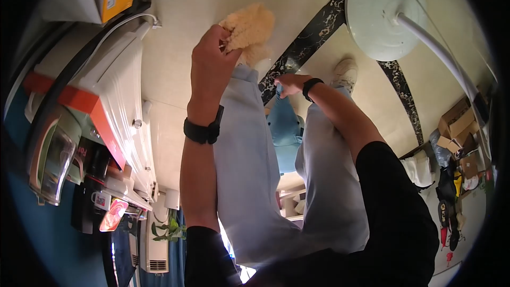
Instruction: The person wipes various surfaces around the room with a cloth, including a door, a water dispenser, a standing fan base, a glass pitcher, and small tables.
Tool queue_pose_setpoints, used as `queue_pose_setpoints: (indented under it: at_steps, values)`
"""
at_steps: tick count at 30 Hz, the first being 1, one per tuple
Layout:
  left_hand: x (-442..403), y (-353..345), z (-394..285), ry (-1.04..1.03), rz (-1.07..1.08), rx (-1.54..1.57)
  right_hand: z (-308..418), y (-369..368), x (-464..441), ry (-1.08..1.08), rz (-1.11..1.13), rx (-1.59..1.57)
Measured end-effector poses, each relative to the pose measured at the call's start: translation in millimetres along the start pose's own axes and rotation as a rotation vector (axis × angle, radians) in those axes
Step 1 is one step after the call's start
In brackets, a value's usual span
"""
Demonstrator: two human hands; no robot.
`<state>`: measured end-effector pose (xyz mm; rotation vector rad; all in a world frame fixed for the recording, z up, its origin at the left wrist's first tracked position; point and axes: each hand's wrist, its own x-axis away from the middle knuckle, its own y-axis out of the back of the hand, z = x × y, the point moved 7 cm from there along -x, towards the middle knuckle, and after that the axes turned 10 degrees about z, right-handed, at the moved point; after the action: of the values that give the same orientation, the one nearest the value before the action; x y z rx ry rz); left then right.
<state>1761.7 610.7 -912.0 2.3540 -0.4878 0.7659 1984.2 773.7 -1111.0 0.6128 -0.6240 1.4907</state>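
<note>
My left hand (212,58) is closed on a fluffy, pale orange cloth (252,26), which hangs past my fingertips above the floor, beyond my left knee. Lower and to the right, my right hand (293,84) has its fingers closed around the narrow upper end of a blue tapered object (285,119). That object widens downward between my legs, and its lower part is partly hidden by them. Dark bands circle both my wrists.
A white round base (385,16) with a curved pole stands at the upper right. Dark patterned strips (313,26) cross the pale floor (186,0). Drawers (127,111) and a mug (101,200) are on the left; cardboard boxes (458,125) lie on the right.
</note>
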Motion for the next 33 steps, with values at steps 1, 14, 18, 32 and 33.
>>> queue_pose_setpoints:
  at_steps: [1,14,18,32,33]
  values:
    - [-7,-3,2,0.019,-0.010,-0.012,-6,-11,-7,-0.054,0.139,-0.069]
    - [-101,14,-113,-0.390,-0.119,-0.096,-73,122,92,-0.009,0.354,-0.115]
    - [-120,-1,-140,-0.539,-0.129,-0.116,-82,170,93,0.255,0.113,0.058]
    - [-108,-39,-240,-0.561,0.267,-0.089,-94,273,248,0.038,-0.609,-0.283]
    - [-103,-39,-254,-0.629,0.260,-0.085,-90,279,266,0.045,-0.695,-0.321]
